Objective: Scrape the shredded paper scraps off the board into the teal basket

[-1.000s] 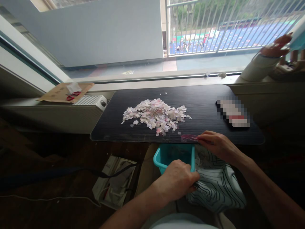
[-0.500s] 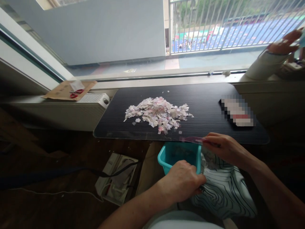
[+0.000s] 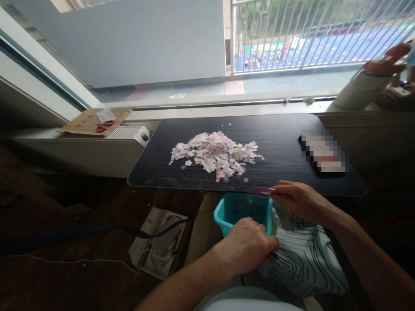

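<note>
My left hand [image 3: 249, 245] is closed round the near rim of a small teal plastic bin [image 3: 227, 216], held below the front edge of a dark tabletop [image 3: 279, 151]. My right hand [image 3: 300, 199] pinches a thin flat pink strip [image 3: 259, 191] that lies along that edge, right above the bin. A heap of small white and pink paper scraps [image 3: 215, 154] lies in the middle of the tabletop, a little beyond the strip.
A blurred-out flat object [image 3: 323, 153] lies at the table's right. Another person's hand and sleeve [image 3: 366, 84] rest on the window sill at far right. A brown envelope with red scissors [image 3: 95, 121] sits on the radiator at left. Striped cloth [image 3: 304, 255] covers my lap.
The view shifted slightly. My right hand and the pink strip have stayed at the table's front edge, and my left hand keeps its hold on the bin.
</note>
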A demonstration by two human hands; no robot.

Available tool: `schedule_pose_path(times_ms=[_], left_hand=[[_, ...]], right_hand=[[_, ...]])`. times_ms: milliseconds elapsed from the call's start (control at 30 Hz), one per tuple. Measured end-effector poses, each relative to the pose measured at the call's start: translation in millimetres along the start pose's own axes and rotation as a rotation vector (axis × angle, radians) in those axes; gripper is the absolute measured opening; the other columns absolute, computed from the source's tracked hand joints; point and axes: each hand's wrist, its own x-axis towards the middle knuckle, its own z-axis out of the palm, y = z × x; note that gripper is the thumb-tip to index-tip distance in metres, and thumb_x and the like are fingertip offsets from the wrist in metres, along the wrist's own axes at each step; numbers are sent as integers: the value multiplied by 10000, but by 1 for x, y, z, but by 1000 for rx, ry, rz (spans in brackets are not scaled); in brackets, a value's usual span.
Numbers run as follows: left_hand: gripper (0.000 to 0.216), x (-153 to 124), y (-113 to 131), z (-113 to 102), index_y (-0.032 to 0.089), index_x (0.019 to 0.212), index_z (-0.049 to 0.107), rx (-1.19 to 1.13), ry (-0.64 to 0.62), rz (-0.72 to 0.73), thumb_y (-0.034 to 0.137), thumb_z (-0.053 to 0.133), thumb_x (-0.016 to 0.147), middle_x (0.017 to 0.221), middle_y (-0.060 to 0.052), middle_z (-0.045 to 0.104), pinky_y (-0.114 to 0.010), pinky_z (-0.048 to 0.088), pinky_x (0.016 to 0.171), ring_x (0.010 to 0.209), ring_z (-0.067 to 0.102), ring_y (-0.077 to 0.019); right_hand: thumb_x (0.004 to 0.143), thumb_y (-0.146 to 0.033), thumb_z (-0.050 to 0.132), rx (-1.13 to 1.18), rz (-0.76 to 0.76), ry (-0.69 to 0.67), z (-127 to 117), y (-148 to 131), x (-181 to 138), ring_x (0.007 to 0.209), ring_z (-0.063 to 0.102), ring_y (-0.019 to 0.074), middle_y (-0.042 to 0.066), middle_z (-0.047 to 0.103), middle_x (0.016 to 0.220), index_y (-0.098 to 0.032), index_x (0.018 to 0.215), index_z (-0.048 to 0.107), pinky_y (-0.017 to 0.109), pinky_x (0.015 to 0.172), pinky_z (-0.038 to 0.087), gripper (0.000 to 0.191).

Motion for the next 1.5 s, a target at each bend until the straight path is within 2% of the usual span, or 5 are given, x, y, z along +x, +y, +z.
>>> schedule_pose_path(times_ms=[200, 400, 1033, 1333, 1500], left_hand=[[242, -1, -1, -2, 201, 826, 597, 2, -4, -9, 426, 680, 795, 723, -13, 620, -292, 443, 610, 682, 608, -201], [239, -3, -2, -3, 201, 832, 594, 8, -2, -23, 424, 673, 804, 726, -13, 623, -291, 439, 608, 682, 606, -201], [228, -11, -5, 0, 203, 864, 616, -15, -5, -86, 424, 648, 818, 754, -20, 627, -289, 446, 615, 710, 614, -209], [176, -44, 11, 30, 219, 878, 630, -51, -44, -246, 379, 628, 805, 774, -17, 621, -273, 446, 663, 733, 615, -204], [222, -53, 23, 47, 225, 947, 621, -70, -59, -290, 368, 639, 779, 808, -34, 638, -291, 451, 683, 759, 621, -229]], right_hand=[[875, -352, 496, -47, 78, 176, 3, 6, 15, 667, 594, 140, 32, 676, 816, -209, 880, 699, 237, 595, 420, 248], [868, -381, 493, 39, 38, 29, 3, 5, 13, 634, 580, 132, 21, 660, 752, -217, 837, 712, 230, 561, 420, 275], [854, -410, 510, 131, 40, 58, 16, -3, 7, 605, 577, 133, 26, 674, 749, -205, 839, 711, 236, 557, 450, 288], [826, -432, 553, 165, 324, 482, 45, 11, -37, 766, 670, 215, 78, 724, 879, -173, 946, 673, 309, 695, 517, 310], [801, -437, 562, 146, 424, 580, 65, 20, -62, 791, 683, 245, 74, 733, 874, -182, 904, 692, 347, 703, 522, 305]])
